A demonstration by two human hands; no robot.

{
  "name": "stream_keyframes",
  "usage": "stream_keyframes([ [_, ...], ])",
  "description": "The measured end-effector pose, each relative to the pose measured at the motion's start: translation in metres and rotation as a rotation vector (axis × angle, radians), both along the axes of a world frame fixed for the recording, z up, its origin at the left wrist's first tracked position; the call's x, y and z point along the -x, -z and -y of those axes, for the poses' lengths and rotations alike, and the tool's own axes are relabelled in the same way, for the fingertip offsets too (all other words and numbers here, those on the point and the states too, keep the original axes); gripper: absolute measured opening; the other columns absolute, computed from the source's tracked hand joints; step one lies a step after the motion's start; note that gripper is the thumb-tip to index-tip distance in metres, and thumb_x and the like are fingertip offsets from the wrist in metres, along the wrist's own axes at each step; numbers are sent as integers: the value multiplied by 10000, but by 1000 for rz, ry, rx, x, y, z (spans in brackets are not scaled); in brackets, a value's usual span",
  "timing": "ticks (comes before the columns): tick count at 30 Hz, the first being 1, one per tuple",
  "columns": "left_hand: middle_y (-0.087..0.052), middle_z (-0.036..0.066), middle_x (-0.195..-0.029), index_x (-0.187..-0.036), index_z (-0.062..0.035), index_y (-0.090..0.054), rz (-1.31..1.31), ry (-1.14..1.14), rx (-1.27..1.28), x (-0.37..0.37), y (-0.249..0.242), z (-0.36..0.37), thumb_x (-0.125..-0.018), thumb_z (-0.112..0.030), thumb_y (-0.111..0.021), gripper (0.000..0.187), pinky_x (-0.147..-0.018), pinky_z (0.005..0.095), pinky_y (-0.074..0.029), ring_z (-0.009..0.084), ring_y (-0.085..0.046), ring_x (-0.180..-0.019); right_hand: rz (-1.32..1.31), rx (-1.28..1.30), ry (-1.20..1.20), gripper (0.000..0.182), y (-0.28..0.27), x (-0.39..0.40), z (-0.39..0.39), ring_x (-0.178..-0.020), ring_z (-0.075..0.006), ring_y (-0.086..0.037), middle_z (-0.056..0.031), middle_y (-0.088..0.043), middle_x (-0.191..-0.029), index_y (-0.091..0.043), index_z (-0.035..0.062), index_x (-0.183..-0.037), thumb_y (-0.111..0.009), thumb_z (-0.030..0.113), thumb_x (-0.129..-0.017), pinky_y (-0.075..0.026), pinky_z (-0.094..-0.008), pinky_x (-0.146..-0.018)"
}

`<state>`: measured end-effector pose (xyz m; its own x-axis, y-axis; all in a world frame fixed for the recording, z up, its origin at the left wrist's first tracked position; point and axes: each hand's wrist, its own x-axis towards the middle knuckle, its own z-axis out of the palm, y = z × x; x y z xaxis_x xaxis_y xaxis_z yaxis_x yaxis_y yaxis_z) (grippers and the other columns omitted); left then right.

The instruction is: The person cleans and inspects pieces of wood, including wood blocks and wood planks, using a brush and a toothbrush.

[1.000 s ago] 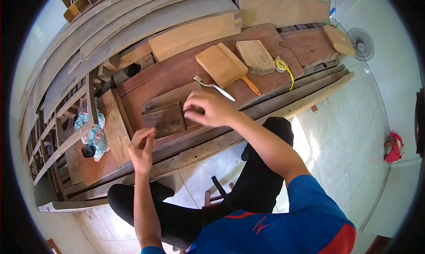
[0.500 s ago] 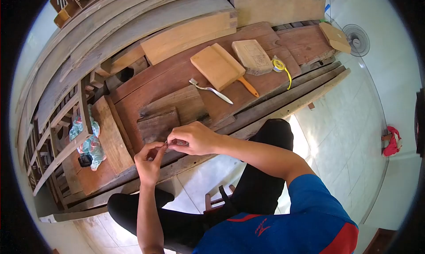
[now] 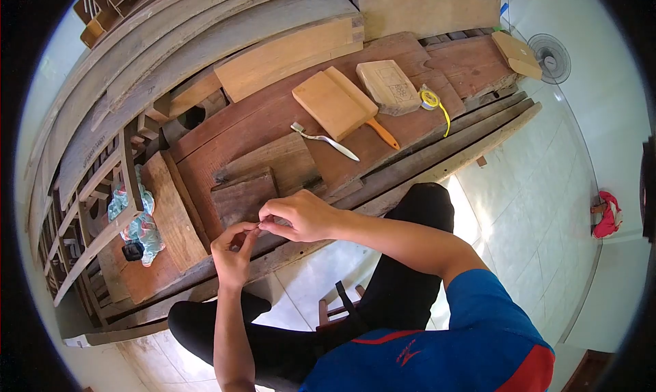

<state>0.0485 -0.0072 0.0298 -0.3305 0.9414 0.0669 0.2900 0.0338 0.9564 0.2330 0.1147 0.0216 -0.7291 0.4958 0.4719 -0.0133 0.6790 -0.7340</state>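
Observation:
My left hand and my right hand meet fingertip to fingertip above the near edge of the wooden bench. Both are closed in a pinch around something too small to make out. Just beyond them lies a dark wood block, partly overlapping a larger brown board. Farther off rests a white-handled toothbrush, bristle end to the left. Past it is a flat wooden piece with an orange handle sticking out at its near right corner.
A pale block with a drawn pattern sits beside a yellow tape measure, its tape pulled out. At left are a plank, a patterned cloth and a small black object. Stacked boards line the back.
Both hands have shifted very slightly, still pinched together at the fingertips. The objects on the bench stay where they were; the view moves a little.

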Motion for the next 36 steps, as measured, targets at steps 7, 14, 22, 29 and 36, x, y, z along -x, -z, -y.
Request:
stream_keyframes([
  [7, -688, 3, -806, -1003, -19, -699, -71, -15, -45, 4, 5, 0, -916, 13, -750, 106, -600, 224, -443, 46, -529, -629, -26, -179, 24, 111, -6, -6, -11, -664, -253, -717, -64, -733, -822, -660, 86, -923, -750, 137, -881, -560, -355, -581],
  [14, -649, 75, -1087, -1319, -56, -555, -241, -181, -167, 24, 6, -3, -939, -9, -718, 416, -715, 266, -487, 114, -588, -844, 320, 103, 728, 214, -53, -104, -118, -822, -292, -746, -131, -764, -914, -753, 110, -1038, -692, 294, -946, -571, -399, -731],
  [22, -630, 110, -1159, -1375, -43, -545, -242, -192, 34, 31, 5, -6, -961, -137, -742, 468, -866, 320, -520, 182, -610, -963, 892, 244, 1010, 242, 7, -206, -188, -1007, -345, -724, -144, -760, -1072, -774, 125, -1068, -669, 295, -931, -563, -456, -865],
  [29, -666, 144, -1157, -1352, -31, -552, -156, -182, 10, 42, 13, -7, -954, -120, -735, 447, -806, 313, -547, 183, -650, -935, 699, -85, 1002, 216, -6, -148, -247, -956, -342, -731, -137, -767, -994, -787, 125, -1008, -722, 298, -896, -572, -444, -832],
  [36, -695, 145, -1112, -1321, -36, -582, -206, -213, 51, 39, 7, -5, -925, -121, -756, 441, -787, 323, -556, 196, -665, -877, 627, 169, 982, 243, 3, -114, -331, -1002, -272, -750, -102, -791, -1030, -804, 131, -1023, -794, 304, -853, -575, -402, -906],
])
